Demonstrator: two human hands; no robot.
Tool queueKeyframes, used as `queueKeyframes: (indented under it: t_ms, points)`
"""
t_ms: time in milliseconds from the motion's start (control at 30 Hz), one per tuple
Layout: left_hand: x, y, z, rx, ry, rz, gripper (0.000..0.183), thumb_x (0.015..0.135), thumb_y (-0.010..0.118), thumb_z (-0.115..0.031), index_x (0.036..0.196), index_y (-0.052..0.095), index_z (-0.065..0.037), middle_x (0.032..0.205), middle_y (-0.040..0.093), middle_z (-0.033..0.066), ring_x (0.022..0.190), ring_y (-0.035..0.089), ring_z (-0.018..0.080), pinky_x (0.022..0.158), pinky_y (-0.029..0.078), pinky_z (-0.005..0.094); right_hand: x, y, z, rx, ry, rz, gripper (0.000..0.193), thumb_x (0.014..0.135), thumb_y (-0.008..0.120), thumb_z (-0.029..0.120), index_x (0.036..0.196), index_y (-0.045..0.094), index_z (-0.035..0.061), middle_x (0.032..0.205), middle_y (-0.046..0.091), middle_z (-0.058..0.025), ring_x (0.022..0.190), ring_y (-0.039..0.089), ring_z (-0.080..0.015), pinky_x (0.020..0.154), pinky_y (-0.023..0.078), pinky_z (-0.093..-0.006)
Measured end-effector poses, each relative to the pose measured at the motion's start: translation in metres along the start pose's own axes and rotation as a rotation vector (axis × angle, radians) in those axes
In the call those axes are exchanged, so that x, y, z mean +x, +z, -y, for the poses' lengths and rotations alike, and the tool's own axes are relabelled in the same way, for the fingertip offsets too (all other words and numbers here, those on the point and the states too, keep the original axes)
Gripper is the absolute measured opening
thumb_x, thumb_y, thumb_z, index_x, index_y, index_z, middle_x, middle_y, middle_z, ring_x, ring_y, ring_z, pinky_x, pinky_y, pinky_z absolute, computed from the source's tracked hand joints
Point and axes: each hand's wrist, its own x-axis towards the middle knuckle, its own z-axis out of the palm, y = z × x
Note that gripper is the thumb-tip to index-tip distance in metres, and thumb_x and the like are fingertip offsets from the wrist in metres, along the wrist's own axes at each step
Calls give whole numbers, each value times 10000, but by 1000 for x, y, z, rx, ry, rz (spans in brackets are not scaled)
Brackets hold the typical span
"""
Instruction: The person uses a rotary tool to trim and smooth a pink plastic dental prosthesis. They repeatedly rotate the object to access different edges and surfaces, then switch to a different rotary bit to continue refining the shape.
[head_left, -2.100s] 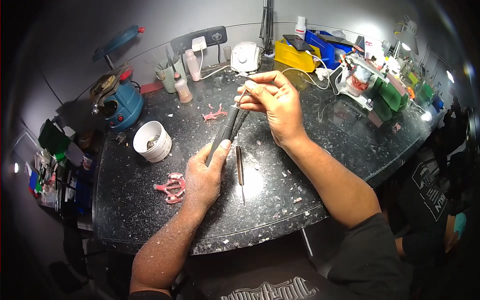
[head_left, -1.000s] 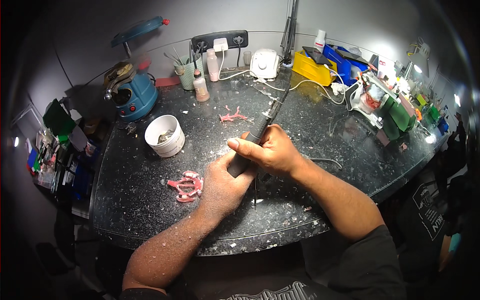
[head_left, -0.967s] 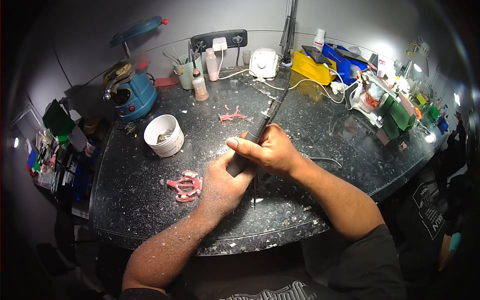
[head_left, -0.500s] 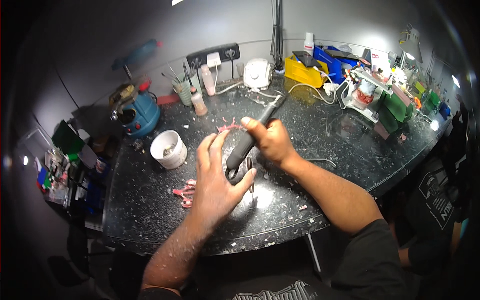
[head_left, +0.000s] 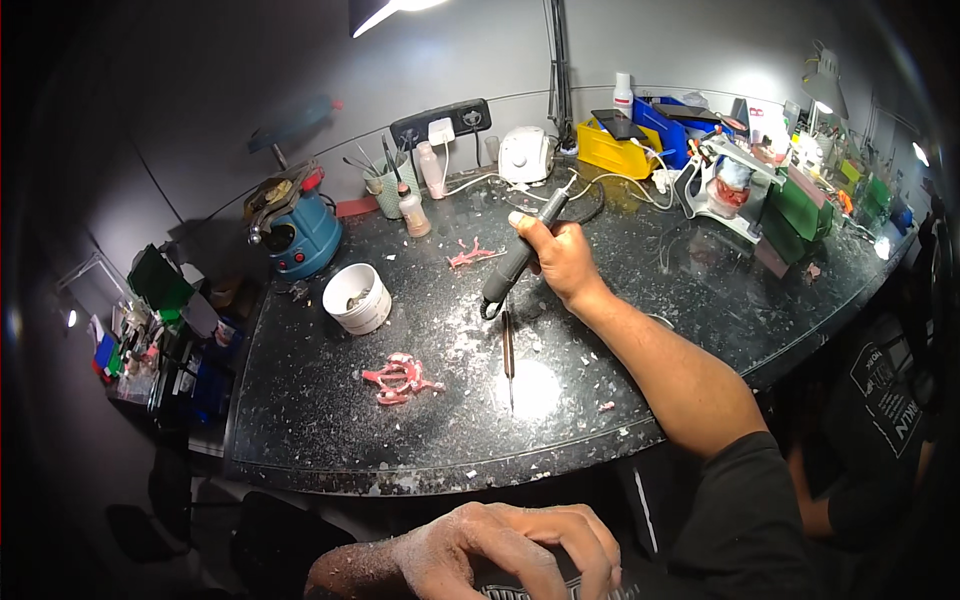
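Right hand (head_left: 565,262) out over the worktop (head_left: 310,410), and it's got a black rotary tool (head_left: 512,266): grip closed firmly around the barrel, thumb laid along the top! The tool sits at a slant, narrow end angled toward the far side, thick end down toward the person, near the upper end of a slim brown hand tool (head_left: 508,345) lying on the worktop. Down at the lower edge, the left hand (head_left: 485,540) is in front of the person's shirt, back of the hand dusty, fingers bent and slightly parted; the palm is hidden, so whether that grip holds anything, I cannot tell. Over to the left lies a pink branched frame (head_left: 400,378), a white tub (head_left: 370,318) standing beyond it, small bits inside. Farther back, a smaller pink piece (head_left: 472,254) lies left of the rotary tool, and pale crumbs are scattered all around!
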Motion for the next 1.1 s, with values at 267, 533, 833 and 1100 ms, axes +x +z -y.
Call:
queueKeyframes:
  t_ms: [267, 533, 833, 1100]
  points:
    - [7, 31, -15, 163, -99, -87, 294, 878, 807, -285, 740, 687, -55, 918, 710, 107, 839, 624, 241, 778, 487, 356, -3, 4, 4, -33, 6, 45, 449, 951, 721, 377, 673, 650, 32, 642, 601, 3, 580, 524, -82, 534, 426, -282]
    - [5, 32, -15, 148, 22, -307, 302, 862, 757, -292, 733, 641, -45, 897, 661, 123, 842, 616, 232, 715, 487, 326, -2, 7, 7, -18, -6, 42, 407, 927, 746, 400, 677, 612, 108, 635, 540, 41, 536, 475, -76, 503, 376, -269]
    - [15, 48, -1, 44, 295, -398, 270, 851, 778, -269, 769, 650, -45, 903, 669, 139, 776, 650, 245, 669, 512, 321, 1, 5, 1, -96, -54, 60, 463, 933, 732, 476, 731, 689, 62, 646, 614, 13, 554, 539, -92, 532, 442, -268]
    - [-33, -64, -73, 1582, -734, -761, 434, 843, 774, -203, 1216, 629, -32, 1194, 638, 93, 1093, 618, 219, 992, 462, 349, 3, -8, -6, -349, -183, -74, 535, 965, 659, 560, 922, 729, 32, 825, 710, -71, 800, 657, -183, 781, 522, -329]
